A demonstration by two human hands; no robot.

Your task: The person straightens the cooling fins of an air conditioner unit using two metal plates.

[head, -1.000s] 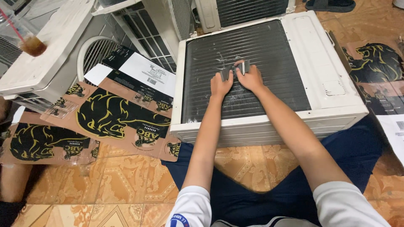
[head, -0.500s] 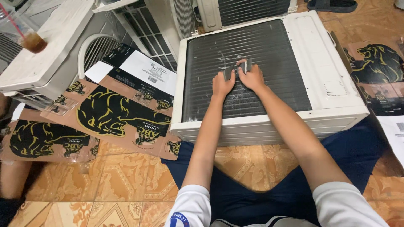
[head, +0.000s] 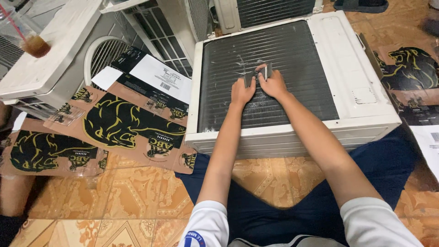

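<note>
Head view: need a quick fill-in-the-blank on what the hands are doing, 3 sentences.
1. Both hands, left hand and right hand, grip one small grey ____ tool.
2. The tool rests on the dark ____ panel of the white air conditioner unit.
3. The plastic cup with a brown drink stands far to the person's ____.

Missing words: comb; finned; left

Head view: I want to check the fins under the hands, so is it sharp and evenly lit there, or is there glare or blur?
Head view: sharp at the centre, where the left hand and right hand hold a small grey comb on the dark fin panel; lighting even, with soft shadows; the pale scuffs there look like marks, not glare; wide-angle bending at the edges; the top right corner is blurred.
</note>
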